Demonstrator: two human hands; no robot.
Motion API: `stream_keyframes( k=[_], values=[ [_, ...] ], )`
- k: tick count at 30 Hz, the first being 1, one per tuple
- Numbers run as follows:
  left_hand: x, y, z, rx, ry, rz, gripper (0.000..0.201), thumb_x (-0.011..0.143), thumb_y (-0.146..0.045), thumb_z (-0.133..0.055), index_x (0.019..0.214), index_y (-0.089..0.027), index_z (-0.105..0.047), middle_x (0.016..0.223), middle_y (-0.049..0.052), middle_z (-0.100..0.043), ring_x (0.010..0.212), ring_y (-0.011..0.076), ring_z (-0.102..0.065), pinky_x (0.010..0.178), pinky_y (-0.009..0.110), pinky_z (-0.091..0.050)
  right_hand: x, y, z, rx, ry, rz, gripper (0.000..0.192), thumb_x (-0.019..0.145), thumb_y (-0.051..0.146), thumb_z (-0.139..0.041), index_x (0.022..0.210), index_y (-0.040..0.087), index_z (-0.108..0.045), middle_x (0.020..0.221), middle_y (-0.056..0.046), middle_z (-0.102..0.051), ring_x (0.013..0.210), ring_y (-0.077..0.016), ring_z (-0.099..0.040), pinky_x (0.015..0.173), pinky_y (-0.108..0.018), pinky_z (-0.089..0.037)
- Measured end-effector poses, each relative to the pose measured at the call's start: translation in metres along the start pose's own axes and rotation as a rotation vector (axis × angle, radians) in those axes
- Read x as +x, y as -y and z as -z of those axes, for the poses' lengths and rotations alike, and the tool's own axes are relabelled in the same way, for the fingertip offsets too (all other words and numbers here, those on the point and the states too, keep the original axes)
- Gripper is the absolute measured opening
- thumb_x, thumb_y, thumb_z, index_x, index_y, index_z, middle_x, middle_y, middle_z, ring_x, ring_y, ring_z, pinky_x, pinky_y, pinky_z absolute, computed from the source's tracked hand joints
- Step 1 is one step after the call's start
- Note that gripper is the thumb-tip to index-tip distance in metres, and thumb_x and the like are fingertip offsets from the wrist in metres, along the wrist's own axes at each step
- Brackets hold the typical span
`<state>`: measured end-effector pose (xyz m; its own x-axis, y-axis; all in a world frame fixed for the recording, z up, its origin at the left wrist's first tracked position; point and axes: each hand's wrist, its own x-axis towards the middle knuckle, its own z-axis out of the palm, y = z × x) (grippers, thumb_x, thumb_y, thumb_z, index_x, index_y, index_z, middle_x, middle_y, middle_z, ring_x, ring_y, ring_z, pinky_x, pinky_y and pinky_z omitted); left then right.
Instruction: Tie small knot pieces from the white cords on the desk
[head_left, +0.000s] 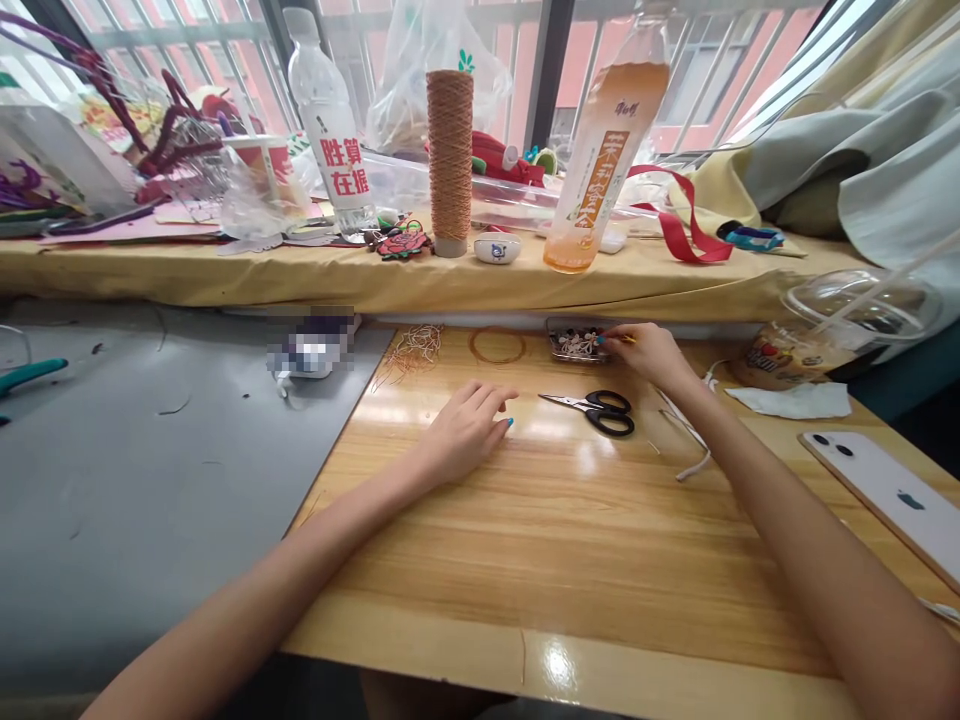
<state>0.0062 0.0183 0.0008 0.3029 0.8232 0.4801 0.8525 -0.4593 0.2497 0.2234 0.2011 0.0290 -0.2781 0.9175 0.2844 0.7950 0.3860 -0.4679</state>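
My right hand (649, 350) reaches to a small clear box (556, 350) of small pale and dark pieces at the back of the wooden table. Its thumb and fingers are pinched together at the box's right side. A bit of yellow shows at the fingers, too small to name. My left hand (469, 425) rests on the tabletop with its fingers stretched out, holding nothing. Between my hands lie black-handled scissors (607, 408), blades pointing left. Behind the left hand are a loop of brown cord (497, 346) and a tangle of pale thread ends (417, 347).
A lidded plastic drink cup (787, 345), a white tissue (795, 400) and a phone (900, 495) lie to the right. On the ledge stand a cone of brown thread (450, 150), a water bottle (334, 140) and a tea bottle (604, 160). A grey mat (150, 500) covers the left.
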Motion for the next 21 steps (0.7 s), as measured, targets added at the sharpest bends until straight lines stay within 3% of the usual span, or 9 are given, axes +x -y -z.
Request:
stream_keyframes(
  k=[4, 8, 11, 15, 18, 21],
  values=[
    [0.0, 0.003, -0.001, -0.005, -0.003, 0.009, 0.027, 0.082, -0.017, -0.039, 0.108, -0.012, -0.045, 0.094, 0.007, -0.057, 0.089, 0.0184, -0.045, 0.081, 0.034, -0.04, -0.019, 0.009, 0.029, -0.384, -0.019, 0.003, 0.021, 0.081, 0.029, -0.044, 0.093, 0.02, -0.059, 0.084, -0.012, -0.063, 0.075, -0.0243, -0.056, 0.054, -0.029, -0.031],
    [0.001, -0.002, 0.005, -0.061, -0.034, 0.001, 0.026, 0.084, -0.021, -0.038, 0.107, -0.012, -0.046, 0.095, 0.008, -0.058, 0.088, 0.0177, -0.046, 0.08, 0.033, -0.04, -0.065, 0.031, 0.052, -0.589, 0.005, -0.014, 0.019, 0.079, 0.028, -0.047, 0.094, 0.019, -0.054, 0.082, -0.012, -0.064, 0.067, -0.0249, -0.057, 0.05, -0.029, -0.027],
    [-0.002, -0.023, 0.01, -0.145, -0.014, -0.037, 0.031, 0.084, -0.032, -0.039, 0.108, -0.013, -0.045, 0.091, 0.006, -0.059, 0.087, 0.0173, -0.048, 0.079, 0.032, -0.04, -0.111, 0.062, 0.046, -0.747, 0.174, 0.008, 0.019, 0.08, 0.029, -0.043, 0.082, 0.017, -0.057, 0.07, -0.011, -0.064, 0.063, -0.0268, -0.059, 0.046, -0.028, -0.025],
    [-0.011, -0.056, 0.004, -0.054, 0.072, 0.031, 0.038, 0.083, -0.036, -0.041, 0.111, -0.011, -0.043, 0.091, 0.009, -0.06, 0.086, 0.0202, -0.05, 0.074, 0.033, -0.04, -0.148, 0.094, 0.021, -0.707, 0.182, 0.111, 0.031, 0.083, 0.032, -0.036, 0.073, 0.016, -0.06, 0.061, -0.015, -0.062, 0.058, -0.0239, -0.059, 0.045, -0.027, -0.024],
    [-0.014, -0.058, 0.0, 0.059, 0.169, -0.021, 0.024, 0.087, -0.019, -0.029, 0.099, -0.013, -0.05, 0.078, 0.007, -0.061, 0.073, 0.017, -0.054, 0.068, 0.03, -0.04, -0.143, 0.089, 0.014, -0.604, 0.171, 0.21, 0.024, 0.081, 0.032, -0.04, 0.089, 0.02, -0.059, 0.068, -0.01, -0.064, 0.058, -0.0203, -0.058, 0.045, -0.026, -0.024],
    [-0.007, -0.04, 0.007, 0.241, 0.221, 0.171, 0.026, 0.087, -0.021, -0.028, 0.082, -0.013, -0.052, 0.066, 0.007, -0.061, 0.058, 0.017, -0.055, 0.06, 0.029, -0.038, -0.12, 0.056, 0.023, -0.571, -0.02, 0.104, 0.038, 0.081, 0.042, -0.039, 0.113, 0.023, -0.045, 0.082, -0.007, -0.064, 0.064, -0.02, -0.057, 0.047, -0.025, -0.027]
  ],
)
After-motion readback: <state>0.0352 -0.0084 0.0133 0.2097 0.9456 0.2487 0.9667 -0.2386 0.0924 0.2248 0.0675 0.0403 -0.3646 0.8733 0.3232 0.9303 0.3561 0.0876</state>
